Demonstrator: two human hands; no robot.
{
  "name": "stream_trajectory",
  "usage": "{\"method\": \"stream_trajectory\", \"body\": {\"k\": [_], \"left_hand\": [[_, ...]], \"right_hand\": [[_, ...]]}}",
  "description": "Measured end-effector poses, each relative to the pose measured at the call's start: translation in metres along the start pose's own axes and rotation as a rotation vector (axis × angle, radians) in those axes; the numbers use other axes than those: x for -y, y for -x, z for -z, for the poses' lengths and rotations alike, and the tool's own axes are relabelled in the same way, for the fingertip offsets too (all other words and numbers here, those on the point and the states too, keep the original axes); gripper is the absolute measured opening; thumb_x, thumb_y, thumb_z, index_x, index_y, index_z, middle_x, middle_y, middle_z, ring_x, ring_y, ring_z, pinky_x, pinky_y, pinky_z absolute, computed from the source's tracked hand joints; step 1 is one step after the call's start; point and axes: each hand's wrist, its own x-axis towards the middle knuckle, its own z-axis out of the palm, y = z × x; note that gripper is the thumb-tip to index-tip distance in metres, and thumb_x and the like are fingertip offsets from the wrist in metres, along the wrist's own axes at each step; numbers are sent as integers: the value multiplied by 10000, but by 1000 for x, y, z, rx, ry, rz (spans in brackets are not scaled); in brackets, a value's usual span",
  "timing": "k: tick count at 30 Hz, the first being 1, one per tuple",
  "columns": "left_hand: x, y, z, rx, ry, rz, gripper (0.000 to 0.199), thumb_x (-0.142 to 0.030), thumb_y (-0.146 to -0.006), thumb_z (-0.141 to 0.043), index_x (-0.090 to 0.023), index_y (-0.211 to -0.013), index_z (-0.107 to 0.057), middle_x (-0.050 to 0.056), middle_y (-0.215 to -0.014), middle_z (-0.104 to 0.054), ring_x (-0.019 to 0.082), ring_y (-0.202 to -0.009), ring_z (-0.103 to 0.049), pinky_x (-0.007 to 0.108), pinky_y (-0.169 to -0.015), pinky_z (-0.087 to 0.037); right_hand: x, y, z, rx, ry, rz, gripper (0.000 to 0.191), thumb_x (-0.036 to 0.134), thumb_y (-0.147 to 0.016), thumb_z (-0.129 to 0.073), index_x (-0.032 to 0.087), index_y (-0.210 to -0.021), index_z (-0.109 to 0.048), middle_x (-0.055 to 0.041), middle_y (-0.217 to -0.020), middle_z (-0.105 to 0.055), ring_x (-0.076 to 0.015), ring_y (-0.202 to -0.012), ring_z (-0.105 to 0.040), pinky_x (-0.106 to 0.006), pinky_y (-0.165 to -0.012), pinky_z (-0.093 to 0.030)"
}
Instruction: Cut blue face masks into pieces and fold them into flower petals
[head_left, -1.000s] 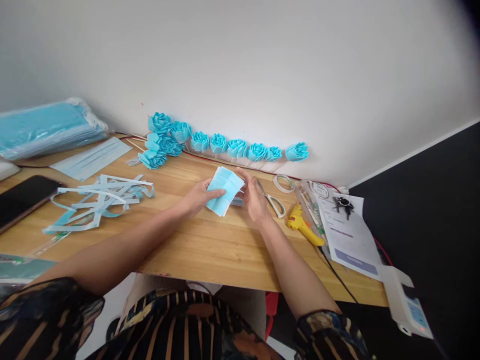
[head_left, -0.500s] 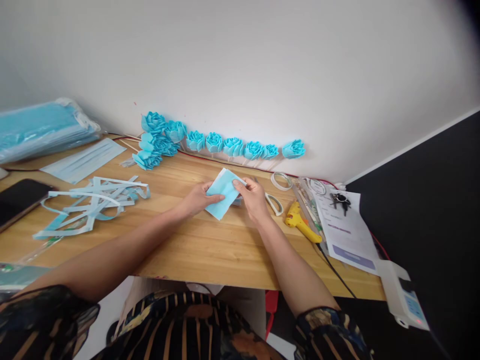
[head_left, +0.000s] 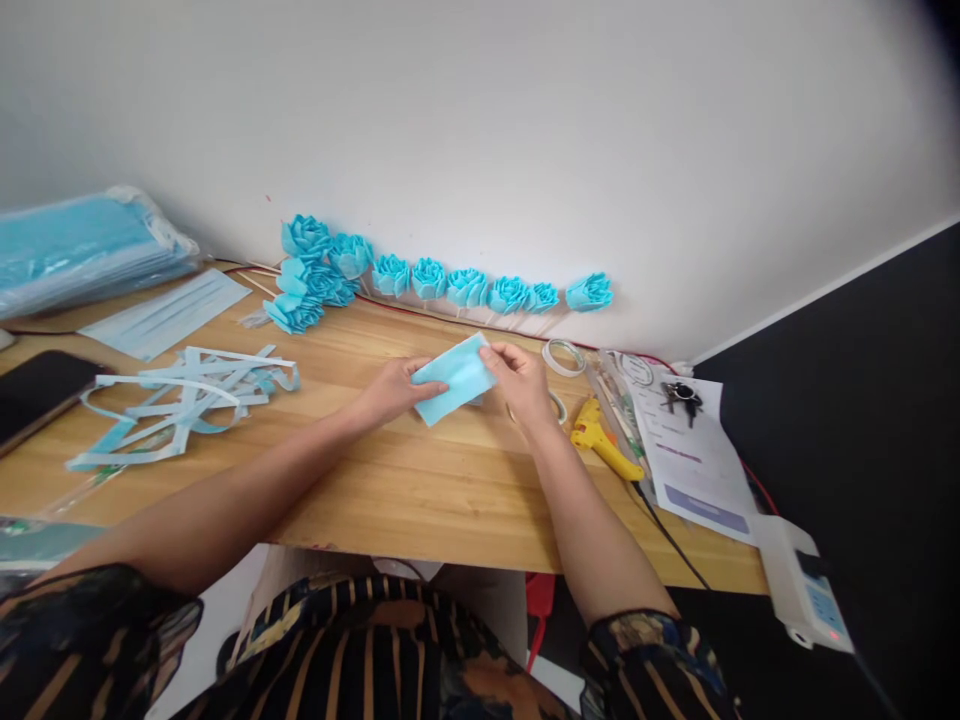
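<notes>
Between my hands, above the wooden table (head_left: 420, 500), is a light-blue rectangle of mask fabric (head_left: 457, 380). My left hand (head_left: 397, 388) is closed on its left end, thumb lying on top. At the upper right corner my right hand (head_left: 519, 375) pinches the same piece; the fingers behind it are hidden. Partly covered by my right hand is a pair of scissors (head_left: 559, 405) with pale handles. Close by on the right lie a roll of tape (head_left: 564, 358) and a yellow glue gun (head_left: 604, 440).
Blue fabric flowers (head_left: 429, 278) on sticks lean along the wall. On the left are cut strips (head_left: 184, 400), a flat mask (head_left: 165, 313), a bagged mask stack (head_left: 90, 245) and a phone (head_left: 45, 395). Keys (head_left: 682, 395) rest on a paper sheet (head_left: 690, 460); a power strip (head_left: 799, 580) sits at the right edge.
The blue fabric piece has turned to lie flatter, its long side now running more sideways. My right hand has shifted slightly right, covering more of the scissors.
</notes>
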Motion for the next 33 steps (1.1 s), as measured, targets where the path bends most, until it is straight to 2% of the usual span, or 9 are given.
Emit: {"method": "stream_trajectory", "body": {"k": [3, 7, 9, 12, 15, 18, 23, 28, 33], "left_hand": [[-2, -2, 5, -87, 137, -26, 438, -449, -588, -827, -133, -875, -730, 47, -797, -739, 186, -711, -649, 300, -681, -520], [-8, -3, 10, -154, 207, -102, 480, -493, -620, -815, -129, -914, -708, 53, -835, -744, 185, -748, -654, 299, -729, -515], [-11, -3, 11, -119, 171, -137, 450, -508, -669, -779, -132, -898, -687, 33, -722, -720, 172, -671, -634, 286, -677, -498], [-12, -2, 14, -25, 116, -181, 380, -501, -744, -717, -147, -862, -646, 0, -564, -651, 153, -558, -585, 267, -599, -454], [-11, -3, 18, 20, 130, -222, 299, -438, -779, -697, -158, -854, -620, -2, -572, -648, 142, -569, -580, 252, -606, -432], [-10, -4, 22, 62, 179, -219, 255, -387, -790, -681, -159, -893, -631, 3, -602, -650, 148, -613, -602, 263, -664, -449], [-16, -3, 25, 54, 260, -207, 152, -308, -760, -674, -172, -822, -645, 0, -613, -634, 145, -587, -595, 281, -676, -459], [-22, 0, 29, -12, 78, -244, 117, -279, -748, -654, -166, -748, -686, 22, -599, -657, 162, -622, -602, 287, -699, -454], [-20, 1, 28, -46, -77, -249, 306, -428, -835, -597, -149, -796, -719, 57, -657, -696, 189, -717, -627, 292, -735, -456]], "right_hand": [[-4, -3, 3, -71, -31, 55, 242, 440, -827, -643, 200, -836, -671, 35, -689, -586, -107, -622, -506, -227, -591, -406], [-5, -4, 2, -23, 28, 64, 259, 456, -861, -594, 207, -792, -608, 53, -601, -515, -102, -546, -484, -222, -530, -393], [-5, -3, 0, -13, -5, 49, 261, 459, -862, -592, 207, -795, -603, 55, -589, -513, -100, -523, -482, -223, -511, -392], [-4, -4, -1, 0, -169, -7, 253, 458, -817, -642, 207, -838, -623, 52, -620, -534, -94, -529, -472, -224, -518, -417], [-3, -6, 2, 30, -288, -76, 270, 444, -760, -693, 211, -884, -637, 43, -680, -567, -96, -576, -486, -224, -550, -452], [-2, -6, 5, 51, -314, -114, 253, 397, -731, -698, 224, -906, -636, 38, -721, -577, -103, -619, -506, -229, -584, -475], [0, -5, 9, 18, -276, -128, 108, 310, -694, -612, 226, -762, -610, 40, -664, -530, -113, -607, -501, -253, -607, -487], [-1, -6, 10, 51, -281, -108, 149, 342, -722, -589, 211, -761, -650, 4, -732, -582, -140, -689, -559, -286, -675, -518], [-4, -7, 5, 4, -201, -107, 276, 474, -736, -653, 201, -704, -619, 10, -718, -581, -129, -664, -537, -271, -647, -510]]}}
